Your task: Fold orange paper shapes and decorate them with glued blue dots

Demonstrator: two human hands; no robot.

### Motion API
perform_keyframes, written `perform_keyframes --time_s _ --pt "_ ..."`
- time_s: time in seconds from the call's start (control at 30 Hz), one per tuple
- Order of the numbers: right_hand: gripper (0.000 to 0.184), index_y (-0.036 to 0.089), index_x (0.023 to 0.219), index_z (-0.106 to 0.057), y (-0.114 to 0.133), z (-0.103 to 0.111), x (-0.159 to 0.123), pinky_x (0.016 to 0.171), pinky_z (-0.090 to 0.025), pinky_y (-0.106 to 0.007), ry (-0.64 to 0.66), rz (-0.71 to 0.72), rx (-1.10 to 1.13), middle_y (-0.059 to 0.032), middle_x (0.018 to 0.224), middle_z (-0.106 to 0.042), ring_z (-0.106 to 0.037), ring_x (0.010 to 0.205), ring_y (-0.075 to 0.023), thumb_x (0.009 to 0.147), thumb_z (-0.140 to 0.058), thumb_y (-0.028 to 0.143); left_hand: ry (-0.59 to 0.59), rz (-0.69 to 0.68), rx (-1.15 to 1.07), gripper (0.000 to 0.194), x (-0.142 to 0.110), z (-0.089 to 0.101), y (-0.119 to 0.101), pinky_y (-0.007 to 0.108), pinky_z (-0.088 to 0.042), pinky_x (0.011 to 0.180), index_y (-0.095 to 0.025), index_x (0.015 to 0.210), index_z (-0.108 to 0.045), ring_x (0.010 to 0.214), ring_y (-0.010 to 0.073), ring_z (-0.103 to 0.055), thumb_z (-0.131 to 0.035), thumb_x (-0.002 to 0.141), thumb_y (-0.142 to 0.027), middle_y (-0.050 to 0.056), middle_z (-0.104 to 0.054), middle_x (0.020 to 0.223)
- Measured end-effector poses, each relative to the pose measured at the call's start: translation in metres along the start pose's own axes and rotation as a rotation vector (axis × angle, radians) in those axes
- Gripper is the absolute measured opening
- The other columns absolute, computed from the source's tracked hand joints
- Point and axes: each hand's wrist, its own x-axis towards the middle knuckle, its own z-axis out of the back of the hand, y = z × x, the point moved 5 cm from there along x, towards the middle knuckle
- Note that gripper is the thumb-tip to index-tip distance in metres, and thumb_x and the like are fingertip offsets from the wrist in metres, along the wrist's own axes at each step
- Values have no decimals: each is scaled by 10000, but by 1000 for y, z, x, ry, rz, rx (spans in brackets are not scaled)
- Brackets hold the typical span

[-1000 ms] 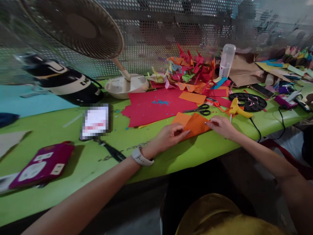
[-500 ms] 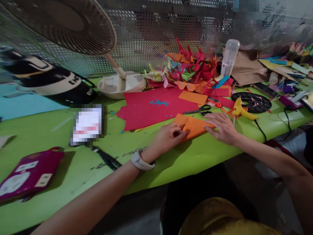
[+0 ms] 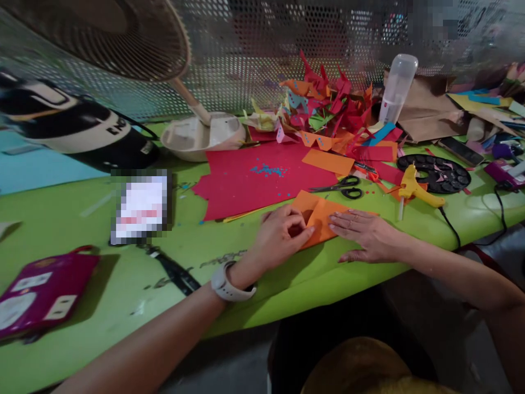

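Observation:
A folded orange paper (image 3: 316, 212) lies near the front edge of the green table (image 3: 123, 273). My left hand (image 3: 279, 236), with a white watch on its wrist, has its fingers curled and pinches the paper's left corner. My right hand (image 3: 363, 234) lies flat with fingers stretched out, pressing down on the paper's right part. A large red sheet (image 3: 262, 180) lies just behind the orange paper, with black scissors (image 3: 340, 187) beside it.
A heap of folded paper shapes (image 3: 324, 112) sits at the back. A yellow glue gun (image 3: 416, 190), black round tray (image 3: 437, 174) and clear bottle (image 3: 396, 87) are right. A fan base (image 3: 200, 137), helmet (image 3: 77, 131), phone (image 3: 141, 207) and magenta case (image 3: 41, 293) are left.
My right hand slid left and toward me, going from fingertips at the paper's right edge to lying flat on it. My left hand stays pinching the left corner. The view shifted slightly.

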Motion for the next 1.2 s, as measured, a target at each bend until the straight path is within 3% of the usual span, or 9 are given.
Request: perform_keyframes --time_s 0.17,0.37,0.83,1.2 --pt "738 52 1463 -429 1 -3 1 1220 -268 -430 1 0 -6 -167 1529 -399 -340 1456 -256 978 -358 604 3 19 -11 301 -3 1 3 429 -420 978 -204 649 -617 1112 252 -576 -572 857 -417 72 -634 1197" --pt "704 99 1485 -401 2 -6 0 1224 -252 -452 -12 -20 4 -146 1542 -389 -318 1468 -240 975 -402 585 37 38 -42 326 -5 1 4 429 -429 991 -197 655 -622 1147 246 -568 -535 885 -410 76 -627 1189" --pt "701 67 1473 -410 5 -5 -1 1219 -269 -469 -35 -10 9 -154 1539 -395 -313 1469 -260 981 -405 567 6 63 -54 274 -6 2 5 442 -458 930 -205 638 -617 1070 263 -603 -557 857 -358 84 -645 1131" --pt "712 92 1474 -415 8 -6 0 1229 -247 -434 -8 -32 28 -141 1554 -377 -305 1474 -242 975 -381 600 23 76 -53 273 -9 5 7 510 -456 934 -215 646 -635 1062 301 -596 -557 848 -382 101 -634 1138"
